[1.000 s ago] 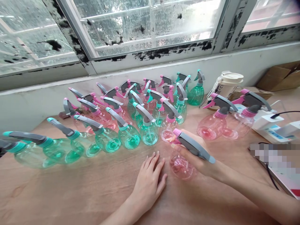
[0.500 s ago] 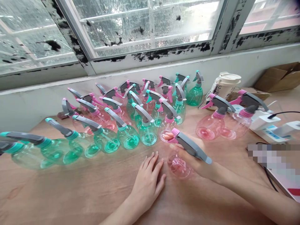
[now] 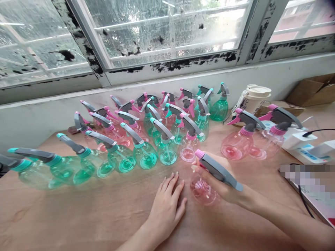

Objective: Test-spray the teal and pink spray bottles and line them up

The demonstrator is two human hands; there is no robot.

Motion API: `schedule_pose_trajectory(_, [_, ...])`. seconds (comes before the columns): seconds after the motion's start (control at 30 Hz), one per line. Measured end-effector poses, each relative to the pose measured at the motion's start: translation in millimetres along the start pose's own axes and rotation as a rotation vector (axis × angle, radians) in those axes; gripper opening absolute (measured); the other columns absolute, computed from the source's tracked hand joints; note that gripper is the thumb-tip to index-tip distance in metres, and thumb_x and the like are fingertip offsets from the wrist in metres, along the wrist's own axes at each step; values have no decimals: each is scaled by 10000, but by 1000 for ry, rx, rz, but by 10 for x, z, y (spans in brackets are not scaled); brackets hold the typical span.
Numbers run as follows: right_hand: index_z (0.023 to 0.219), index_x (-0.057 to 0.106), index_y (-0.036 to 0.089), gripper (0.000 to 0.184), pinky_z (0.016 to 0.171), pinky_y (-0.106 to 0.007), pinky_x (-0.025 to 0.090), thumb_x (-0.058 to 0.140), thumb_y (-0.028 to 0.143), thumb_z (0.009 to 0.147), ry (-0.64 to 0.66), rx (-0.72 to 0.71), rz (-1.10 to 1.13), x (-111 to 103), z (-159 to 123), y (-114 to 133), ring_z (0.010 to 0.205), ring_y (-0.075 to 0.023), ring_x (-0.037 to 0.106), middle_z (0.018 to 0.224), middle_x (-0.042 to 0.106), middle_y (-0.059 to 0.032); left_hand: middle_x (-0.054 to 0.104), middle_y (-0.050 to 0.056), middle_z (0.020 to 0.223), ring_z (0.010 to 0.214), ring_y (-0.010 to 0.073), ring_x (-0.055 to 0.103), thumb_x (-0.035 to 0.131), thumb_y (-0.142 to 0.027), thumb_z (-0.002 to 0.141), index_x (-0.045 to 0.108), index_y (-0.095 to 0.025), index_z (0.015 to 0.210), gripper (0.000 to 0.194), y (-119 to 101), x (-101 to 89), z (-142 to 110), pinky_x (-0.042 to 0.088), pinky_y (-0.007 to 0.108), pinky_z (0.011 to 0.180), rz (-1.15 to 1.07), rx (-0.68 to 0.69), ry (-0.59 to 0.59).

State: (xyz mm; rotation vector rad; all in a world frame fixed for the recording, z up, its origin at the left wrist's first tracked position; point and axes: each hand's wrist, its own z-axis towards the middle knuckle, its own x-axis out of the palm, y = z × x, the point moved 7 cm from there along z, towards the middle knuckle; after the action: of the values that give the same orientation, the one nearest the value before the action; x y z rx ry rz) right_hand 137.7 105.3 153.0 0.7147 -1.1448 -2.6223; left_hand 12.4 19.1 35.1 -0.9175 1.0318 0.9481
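nearest, the left hand (image 3: 167, 205) lies palm down on the bench (image 3: 78, 219), its fingers a little apart, holding nothing. just to the right of it, the right hand (image 3: 217, 183) is clamped on the neck of a pink bottle (image 3: 204, 196), fingers wrapped below its grey and pink sprayer (image 3: 217, 169). the sprayer's pink tip points away and to the left, its grey back end reaching over the wrist. whether the base rests on the bench i cannot tell. at the right edge lies a flat thing (image 3: 320, 204), mostly blurred out, with a black cord (image 3: 303, 200) across it.

farther on, a slanting row of green bottles (image 3: 145, 158) runs from the left edge to the middle, all upright. at its right end, just beyond the right hand, is a pale bottle (image 3: 188, 153) with a pink collar. to the right stands a pink pair (image 3: 234, 148), near a white power strip (image 3: 300, 150) with plugs in it.

behind the row is a crowded cluster (image 3: 129, 116) of pink and green bottles. beyond the pair are a lidded cup (image 3: 255, 96) and a brown box (image 3: 311, 92). last come the white wall (image 3: 39, 122) and the stained window (image 3: 170, 31).
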Motion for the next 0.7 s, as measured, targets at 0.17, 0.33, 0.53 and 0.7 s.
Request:
schedule_pose_trajectory(0.17, [808, 495, 229, 122, 497, -225, 434, 550, 256, 914, 26, 107, 100, 39, -74, -138, 542, -110, 481, 675, 481, 36, 509, 184, 1430, 1335, 317, 475, 539, -231, 927, 535, -144, 1323, 405, 4, -1, -1, 459, 547, 1046, -2, -1, 1])
schedule_pose_trajectory(0.33, [1039, 583, 230, 117, 639, -281, 533, 527, 258, 940, 31, 126, 107, 63, -154, -225, 700, -161, 606, 836, 608, -20, 506, 166, 1438, 1342, 305, 469, 541, -237, 926, 529, -163, 1326, 407, 8, -6, -4, 456, 528, 1057, -2, -7, 0])
schedule_pose_trajectory(0.53, [968, 573, 235, 48, 598, -283, 526, 537, 242, 937, 8, 102, 78, 60, -172, -224, 674, -165, 600, 791, 590, -12, 503, 173, 1440, 1337, 318, 473, 542, -246, 928, 529, -156, 1327, 409, 0, -9, -5, 461, 545, 1046, -3, -5, 0])
schedule_pose_trajectory(0.7, [908, 535, 233, 45, 540, -246, 461, 545, 196, 931, -7, 57, 55, 47, -168, -182, 590, -125, 506, 723, 496, 23, 508, 168, 1437, 1335, 317, 475, 541, -253, 932, 532, -157, 1325, 405, -4, -5, 0, 457, 550, 1048, -2, -9, 8])
